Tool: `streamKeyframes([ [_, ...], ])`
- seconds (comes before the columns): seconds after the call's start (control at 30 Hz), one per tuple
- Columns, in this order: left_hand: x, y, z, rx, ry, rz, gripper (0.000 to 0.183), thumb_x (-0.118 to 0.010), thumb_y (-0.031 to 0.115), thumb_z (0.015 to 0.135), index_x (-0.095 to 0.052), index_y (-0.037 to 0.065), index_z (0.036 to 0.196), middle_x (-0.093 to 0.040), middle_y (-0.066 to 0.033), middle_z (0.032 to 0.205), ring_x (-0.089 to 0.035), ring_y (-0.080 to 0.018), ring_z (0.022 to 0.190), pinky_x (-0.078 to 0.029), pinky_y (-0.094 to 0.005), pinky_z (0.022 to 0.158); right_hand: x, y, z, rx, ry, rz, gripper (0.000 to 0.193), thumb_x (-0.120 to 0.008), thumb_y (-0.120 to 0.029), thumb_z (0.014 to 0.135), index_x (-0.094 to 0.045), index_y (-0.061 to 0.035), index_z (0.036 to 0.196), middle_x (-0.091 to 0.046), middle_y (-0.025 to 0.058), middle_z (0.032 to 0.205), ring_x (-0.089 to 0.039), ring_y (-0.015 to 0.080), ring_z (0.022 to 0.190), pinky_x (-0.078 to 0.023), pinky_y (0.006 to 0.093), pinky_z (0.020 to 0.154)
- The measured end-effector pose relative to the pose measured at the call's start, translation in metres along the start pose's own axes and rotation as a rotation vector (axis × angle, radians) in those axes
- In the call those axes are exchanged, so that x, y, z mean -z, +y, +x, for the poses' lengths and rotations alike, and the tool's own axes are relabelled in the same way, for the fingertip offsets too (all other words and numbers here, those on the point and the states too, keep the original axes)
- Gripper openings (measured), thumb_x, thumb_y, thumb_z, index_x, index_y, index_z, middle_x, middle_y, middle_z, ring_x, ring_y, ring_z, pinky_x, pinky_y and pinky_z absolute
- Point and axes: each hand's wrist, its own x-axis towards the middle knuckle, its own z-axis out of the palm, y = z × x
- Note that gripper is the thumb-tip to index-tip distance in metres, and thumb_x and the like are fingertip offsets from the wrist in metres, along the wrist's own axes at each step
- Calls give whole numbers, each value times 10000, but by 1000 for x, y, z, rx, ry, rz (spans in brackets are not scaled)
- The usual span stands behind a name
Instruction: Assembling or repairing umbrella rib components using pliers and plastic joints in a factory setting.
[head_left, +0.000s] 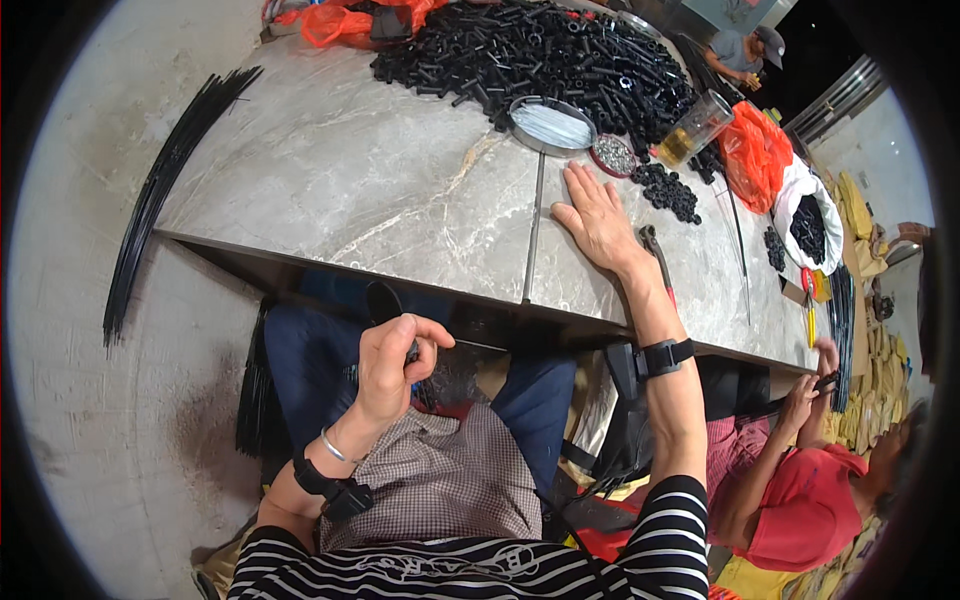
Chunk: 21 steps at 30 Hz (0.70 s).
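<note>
My left hand [393, 368] is raised over my lap at the table's front edge, its fingers curled around a black piece with a rounded, flattened end [383, 300]. Most of that piece is hidden inside the fist, so its exact kind does not show. My right hand [595, 222] lies palm down on the grey marbled tabletop [420, 190], fingers stretched out beside the seam. Just past its fingertips are a round metal tin of thin pale strips [552, 126] and a red-rimmed dish of small shiny metal parts [613, 155]. Pliers [655, 255] lie partly behind my right wrist.
A large heap of black tubular parts [540, 60] covers the table's far side. Small black rings [668, 192], a glass of amber liquid [692, 130], an orange bag [752, 155] and a white sack [808, 220] stand right. Black rods [165, 190] overhang the left edge. A co-worker in red [810, 505] sits right.
</note>
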Motion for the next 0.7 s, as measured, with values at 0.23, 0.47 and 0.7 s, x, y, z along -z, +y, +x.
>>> streamKeyframes([
  [0.23,9,5,14,-95,39,-22,519,-296,319,1011,-594,-62,824,-330,28,467,-271,-64,414,-230,-239,427,21,-48,-78,145,-64,-68,749,-452,-497,916,-293,55,1398,-270,212,1478,-201,328,1401,-151,494,1128],
  [0.47,9,21,12,-128,63,-39,471,-331,289,1003,-577,-61,807,-337,34,474,-283,-48,424,-227,-227,412,38,-107,-144,375,-242,16,677,-548,-465,862,-408,-32,1363,-349,206,1430,-336,364,1327,-196,546,1095],
  [0.7,-52,31,-13,-280,-145,-10,196,-522,103,871,-651,-43,872,-571,-48,612,-513,-94,539,-422,-246,516,18,-175,-167,-74,-122,527,679,-776,-201,701,-446,-22,1267,-517,200,1115,-602,354,871,-515,396,717],
])
